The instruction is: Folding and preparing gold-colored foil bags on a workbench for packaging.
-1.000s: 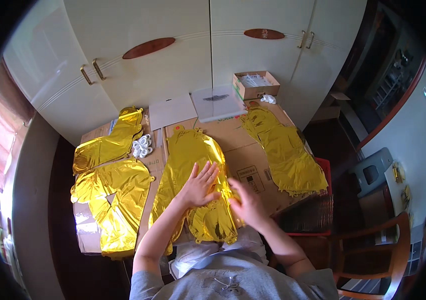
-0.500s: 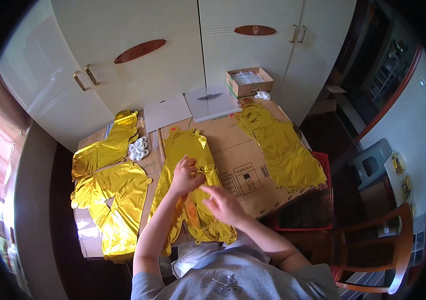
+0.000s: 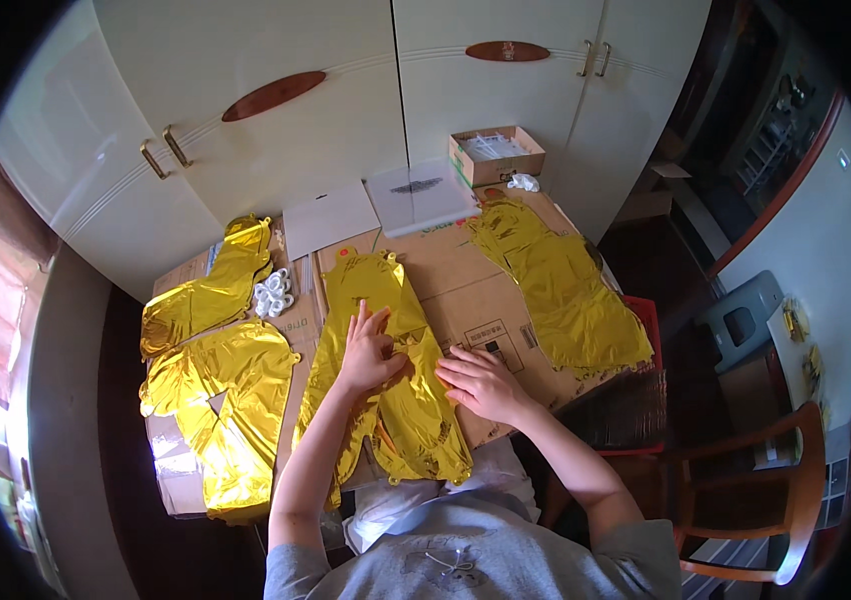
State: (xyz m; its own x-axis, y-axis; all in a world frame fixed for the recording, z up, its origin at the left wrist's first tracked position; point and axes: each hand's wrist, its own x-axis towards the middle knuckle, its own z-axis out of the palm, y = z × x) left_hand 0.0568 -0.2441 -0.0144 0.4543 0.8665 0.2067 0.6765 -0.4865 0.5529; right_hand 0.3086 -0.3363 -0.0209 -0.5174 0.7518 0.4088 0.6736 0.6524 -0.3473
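Observation:
A flat gold foil balloon [image 3: 371, 275] lies lengthwise in front of me on the cardboard. Over its middle, my left hand [image 3: 368, 360] has thumb and forefinger closed together at the foil, while other fingers point up and away; exactly what is pinched is partly hidden. My right hand [image 3: 484, 384] rests with fingers stretched out along the balloon's right edge. Two more gold foil balloons lie to the left, a bent one [image 3: 211, 290] farther off and a creased one [image 3: 236, 350] nearer. Another gold foil balloon [image 3: 571, 300] is spread at the right.
Flattened cardboard [image 3: 456, 285] covers the table. White rings [image 3: 274, 293] are heaped between the balloons. A carton [image 3: 498, 155] of white sticks, a white bundle [image 3: 524, 182], a grey sheet [image 3: 331, 220] and a clear plastic sheet [image 3: 421, 200] line the cabinet side. A wooden chair [image 3: 796, 490] stands right.
My right hand has moved right from beside my left hand and flattened onto the balloon's edge. The left hand stays nearly in place, its upper fingers straighter. The foil lies flatter near the right hand.

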